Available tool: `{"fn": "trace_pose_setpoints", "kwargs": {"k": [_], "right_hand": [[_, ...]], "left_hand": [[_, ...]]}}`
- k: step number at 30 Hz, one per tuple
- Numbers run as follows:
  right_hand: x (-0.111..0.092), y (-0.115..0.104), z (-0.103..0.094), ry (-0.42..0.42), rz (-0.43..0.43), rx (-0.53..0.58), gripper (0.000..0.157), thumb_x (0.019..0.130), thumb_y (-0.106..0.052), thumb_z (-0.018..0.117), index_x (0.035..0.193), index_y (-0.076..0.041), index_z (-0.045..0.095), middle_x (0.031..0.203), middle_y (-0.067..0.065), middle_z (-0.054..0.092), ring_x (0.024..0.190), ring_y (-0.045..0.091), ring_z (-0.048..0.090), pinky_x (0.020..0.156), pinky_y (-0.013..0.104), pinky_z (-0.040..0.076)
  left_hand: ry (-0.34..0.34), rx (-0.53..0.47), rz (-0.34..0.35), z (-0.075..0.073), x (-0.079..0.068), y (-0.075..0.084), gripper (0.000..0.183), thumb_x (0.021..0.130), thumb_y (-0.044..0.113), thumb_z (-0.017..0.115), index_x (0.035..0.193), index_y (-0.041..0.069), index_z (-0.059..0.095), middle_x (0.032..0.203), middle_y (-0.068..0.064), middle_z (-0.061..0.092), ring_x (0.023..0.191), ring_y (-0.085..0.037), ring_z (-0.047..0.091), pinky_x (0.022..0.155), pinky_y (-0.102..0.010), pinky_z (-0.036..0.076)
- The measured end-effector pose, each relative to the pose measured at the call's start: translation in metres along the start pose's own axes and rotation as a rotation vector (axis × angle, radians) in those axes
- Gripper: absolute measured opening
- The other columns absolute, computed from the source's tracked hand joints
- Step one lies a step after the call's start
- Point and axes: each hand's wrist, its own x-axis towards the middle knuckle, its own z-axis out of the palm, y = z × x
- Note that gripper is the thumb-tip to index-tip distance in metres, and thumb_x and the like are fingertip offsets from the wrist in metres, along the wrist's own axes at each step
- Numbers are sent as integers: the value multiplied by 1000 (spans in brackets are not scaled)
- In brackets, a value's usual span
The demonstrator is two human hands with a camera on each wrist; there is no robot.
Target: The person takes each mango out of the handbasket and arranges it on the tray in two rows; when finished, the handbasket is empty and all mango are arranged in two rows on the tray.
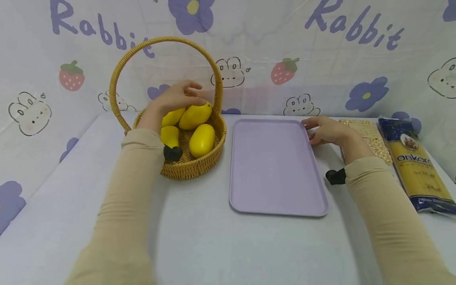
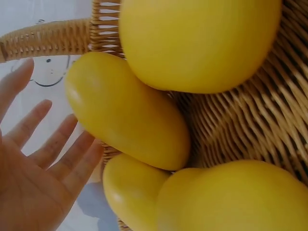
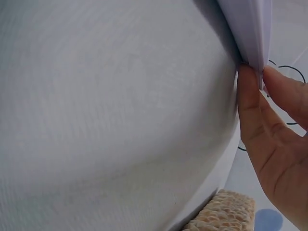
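My left hand is over the back of a wicker basket that holds several yellow mangoes. In the left wrist view the fingers of that hand are spread and extended, close to one mango, with nothing in the grasp. At the far right corner of a lilac tray, my right hand pinches the rim. The right wrist view has the thumb and a finger on either side of the tray's edge.
Right of the tray lie a clear bag of pale kernels and a blue-and-yellow pasta packet. The basket's tall handle arches over it. A printed cloth hangs behind the white table.
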Motion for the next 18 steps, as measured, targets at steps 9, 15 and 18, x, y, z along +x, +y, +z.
{"fn": "trace_pose_setpoints", "kwargs": {"k": [9, 15, 18], "right_hand": [[1, -3, 1, -15, 22, -2, 80, 85, 13, 48, 156, 1, 14, 155, 33, 23, 128, 39, 42, 82, 25, 54], [2, -4, 3, -14, 34, -2, 80, 86, 14, 47, 156, 0, 13, 153, 34, 24, 126, 39, 42, 80, 25, 55], [2, -4, 4, -15, 33, -2, 80, 85, 14, 47, 156, 0, 13, 153, 34, 24, 125, 38, 42, 80, 25, 55]], "left_hand": [[-27, -2, -17, 6, 5, -13, 73, 90, 34, 69, 152, 18, 34, 157, -14, 39, 146, -29, 35, 124, -51, 25], [-15, 25, -27, 11, 4, -18, 73, 89, 36, 71, 150, 19, 37, 158, -14, 37, 146, -32, 34, 123, -53, 26], [-11, 33, -21, 13, 6, -19, 72, 88, 34, 72, 149, 18, 39, 157, -13, 38, 146, -33, 34, 123, -52, 26]]}}
